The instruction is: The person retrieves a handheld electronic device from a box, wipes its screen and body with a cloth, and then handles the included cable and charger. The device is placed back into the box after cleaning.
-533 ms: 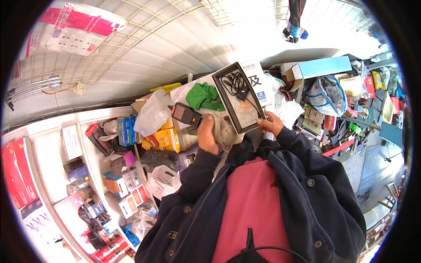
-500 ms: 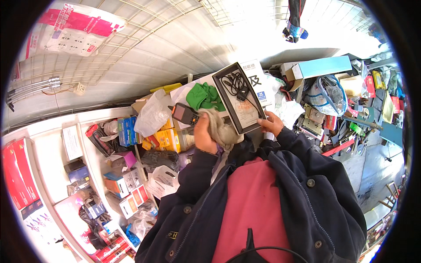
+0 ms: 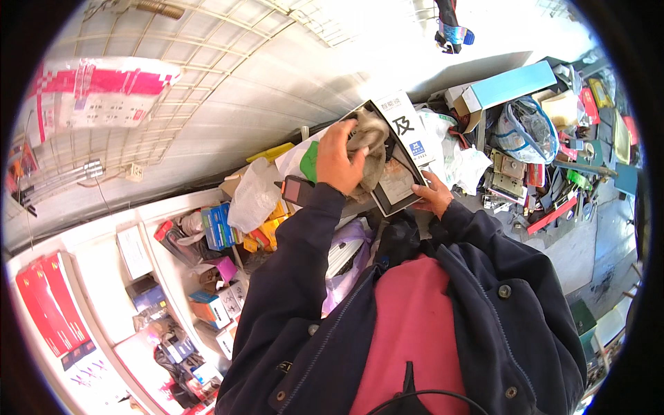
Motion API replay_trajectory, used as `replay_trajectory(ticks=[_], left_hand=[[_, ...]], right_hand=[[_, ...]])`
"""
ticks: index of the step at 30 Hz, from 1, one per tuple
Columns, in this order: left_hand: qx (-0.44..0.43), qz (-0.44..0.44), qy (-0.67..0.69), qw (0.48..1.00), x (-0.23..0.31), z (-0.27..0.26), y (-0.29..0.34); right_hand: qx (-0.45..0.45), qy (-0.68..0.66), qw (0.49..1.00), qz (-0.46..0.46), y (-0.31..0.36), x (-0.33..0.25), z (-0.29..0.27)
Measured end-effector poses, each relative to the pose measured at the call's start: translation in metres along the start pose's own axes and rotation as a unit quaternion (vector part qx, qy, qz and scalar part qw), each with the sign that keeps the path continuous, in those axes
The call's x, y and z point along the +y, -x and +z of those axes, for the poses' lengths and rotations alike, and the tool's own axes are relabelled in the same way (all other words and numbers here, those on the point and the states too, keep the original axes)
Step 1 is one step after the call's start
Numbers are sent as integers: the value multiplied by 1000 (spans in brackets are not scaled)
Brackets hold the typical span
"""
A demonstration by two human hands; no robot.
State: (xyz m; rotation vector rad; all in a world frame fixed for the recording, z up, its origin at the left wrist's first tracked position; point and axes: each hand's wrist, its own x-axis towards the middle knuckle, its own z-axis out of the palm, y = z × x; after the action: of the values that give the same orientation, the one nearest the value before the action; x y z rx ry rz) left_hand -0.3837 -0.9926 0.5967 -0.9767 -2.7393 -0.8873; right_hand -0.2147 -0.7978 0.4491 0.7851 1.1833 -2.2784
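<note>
My left hand (image 3: pixel 339 160) holds a grey-brown cloth (image 3: pixel 373 138) over a shallow black-rimmed box (image 3: pixel 392 206). The cloth covers much of the box's inside, and the cable in there is mostly hidden. At the box's lower right corner, my right hand (image 3: pixel 434 196) grips the edge. A white box lid with dark print (image 3: pixel 409 131) lies along the far right side of the box. Left of my left wrist rests a black and orange handheld device (image 3: pixel 297 189). Part of a green cloth (image 3: pixel 308 163) shows just beyond it.
A crumpled clear plastic bag (image 3: pixel 254 197) and yellow packages lie to the left, beside white shelves (image 3: pixel 131 207) with boxes. On the right are a light-blue box (image 3: pixel 512 86), a clear blue-trimmed bag (image 3: pixel 522 135) and cluttered hardware. A wire grid (image 3: pixel 228 41) hangs on the wall.
My left hand has moved up and right with the cloth, from beside the box to over its inside. My right hand stays at the box's edge.
</note>
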Motion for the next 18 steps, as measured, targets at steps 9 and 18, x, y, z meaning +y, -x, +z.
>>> replay_trajectory(ticks=[9, 18], left_hand=[[-159, 66, -196, 965, -34, 20, 11], [-209, 99, -115, 966, -21, 21, 27]], right_hand=[[45, -112, 992, -30, 10, 3, 18], [71, -176, 981, -26, 15, -2, 30]])
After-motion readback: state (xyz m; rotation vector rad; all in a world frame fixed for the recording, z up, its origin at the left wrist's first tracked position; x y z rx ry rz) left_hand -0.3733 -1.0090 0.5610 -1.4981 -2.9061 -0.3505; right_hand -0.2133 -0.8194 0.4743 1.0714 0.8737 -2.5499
